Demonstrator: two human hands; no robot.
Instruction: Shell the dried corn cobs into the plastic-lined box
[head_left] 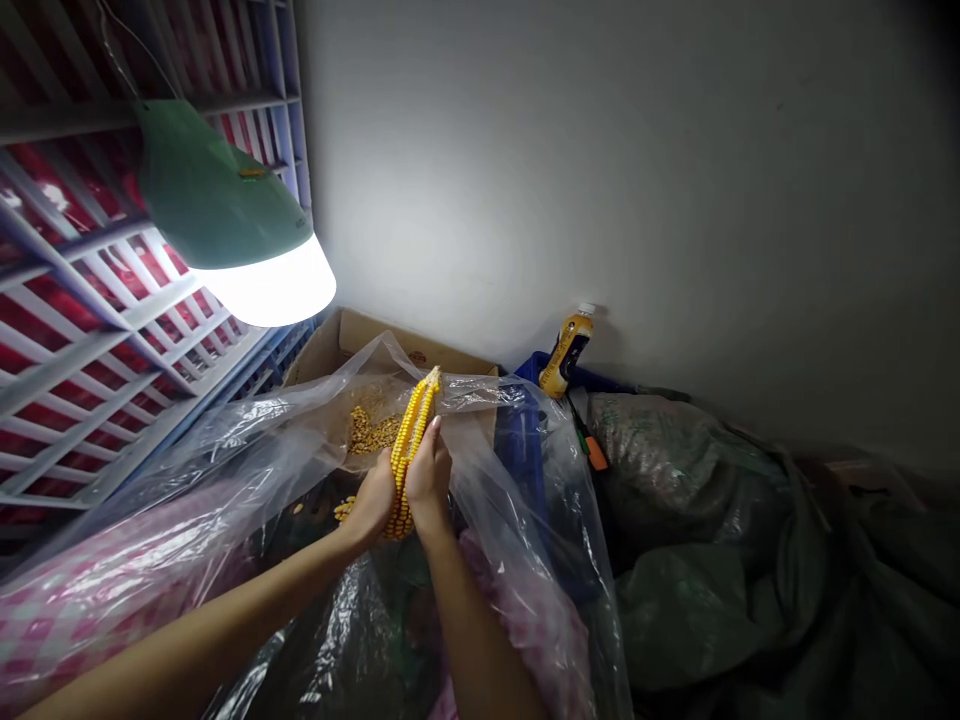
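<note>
Between the fingers (431,438), some perhaps underneath, a corn cob (409,435).

This seems to be a storeroom or a storage corner; whether it belongs to a home or a farm, I cannot tell. Slatted plastic crates (161,302) rise at the left, a bulb lamp (225,200) hangs before them, and near the plain wall (637,170) are a cardboard box (358,330), loose corn kernels (367,430) and a bulging sack (667,455).

Bare forearms (225,610) converge forward, left grip (375,497) and right grip (429,474) curled close together.
</note>
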